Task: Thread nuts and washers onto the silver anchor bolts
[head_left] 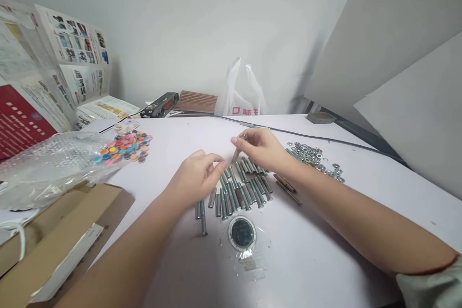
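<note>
My right hand pinches a brownish bolt between thumb and fingers, tilted above the pile. Just to its left, my left hand is closed, its thumb and forefinger close together. Whether anything small sits between those fingertips I cannot make out. Below both hands lie several silver bolts and metal sleeves, roughly in rows, with a rusty one among them. A few rusty bolts rest under my right forearm. Loose nuts and washers form a heap farther right.
A round dark disc is taped to the table in front. Left are colourful round pieces, bubble wrap and a cardboard box. A white plastic bag, black device, cable and small tray are behind.
</note>
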### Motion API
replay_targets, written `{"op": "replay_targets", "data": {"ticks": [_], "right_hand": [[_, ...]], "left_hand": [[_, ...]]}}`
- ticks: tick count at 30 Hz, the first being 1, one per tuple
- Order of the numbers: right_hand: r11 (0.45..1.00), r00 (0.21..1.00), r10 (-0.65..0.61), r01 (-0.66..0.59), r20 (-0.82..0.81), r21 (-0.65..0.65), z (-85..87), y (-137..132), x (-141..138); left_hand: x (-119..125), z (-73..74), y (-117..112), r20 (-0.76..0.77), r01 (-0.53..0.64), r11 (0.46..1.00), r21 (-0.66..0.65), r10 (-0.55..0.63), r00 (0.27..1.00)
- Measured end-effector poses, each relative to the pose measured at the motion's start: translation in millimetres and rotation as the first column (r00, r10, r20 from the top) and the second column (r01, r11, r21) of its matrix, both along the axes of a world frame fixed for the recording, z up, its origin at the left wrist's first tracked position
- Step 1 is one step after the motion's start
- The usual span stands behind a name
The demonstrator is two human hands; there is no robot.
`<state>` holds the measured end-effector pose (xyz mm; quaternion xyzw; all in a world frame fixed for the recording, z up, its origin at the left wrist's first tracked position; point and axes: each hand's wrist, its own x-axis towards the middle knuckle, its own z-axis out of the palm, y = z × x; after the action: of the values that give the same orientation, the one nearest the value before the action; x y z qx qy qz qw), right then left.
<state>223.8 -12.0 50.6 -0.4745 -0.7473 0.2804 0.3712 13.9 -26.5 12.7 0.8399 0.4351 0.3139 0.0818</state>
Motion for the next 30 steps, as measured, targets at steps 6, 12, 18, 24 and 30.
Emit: {"op": "replay_targets", "data": {"ticks": [6, 12, 18, 24, 30], "right_hand": [[0.963, 0.997, 0.071, -0.074, -0.019, -0.260, -12.8, 6, 4], [0.946, 0.987, 0.160, -0.149, 0.014, -0.286, -22.8, 7, -4], [0.950, 0.934, -0.106, 0.197, 0.342, -0.244, -9.1, 44, 45], [0.917, 0.709, -0.163, 0.365, 0.686, -0.161, -16.3, 106, 99], [0.938, 0.598, -0.162, 0.339, 0.785, -0.065, -24.6, 153, 136]], "left_hand": [[3, -2.9, 3, 0.091, -0.017, 0.961, -0.277, 0.044, 0.995], [11, -7.6, -3, 0.118, 0.078, 0.882, -0.466, -0.026, 0.993], [6, -7.3, 2, -0.047, 0.009, 0.934, -0.357, -0.028, 0.999], [6, -8.0, 5, -0.095, 0.020, 0.899, -0.438, -0.069, 0.993], [0, -9.4, 9, -0.109, -0.041, 0.899, -0.436, -0.007, 0.994]]}}
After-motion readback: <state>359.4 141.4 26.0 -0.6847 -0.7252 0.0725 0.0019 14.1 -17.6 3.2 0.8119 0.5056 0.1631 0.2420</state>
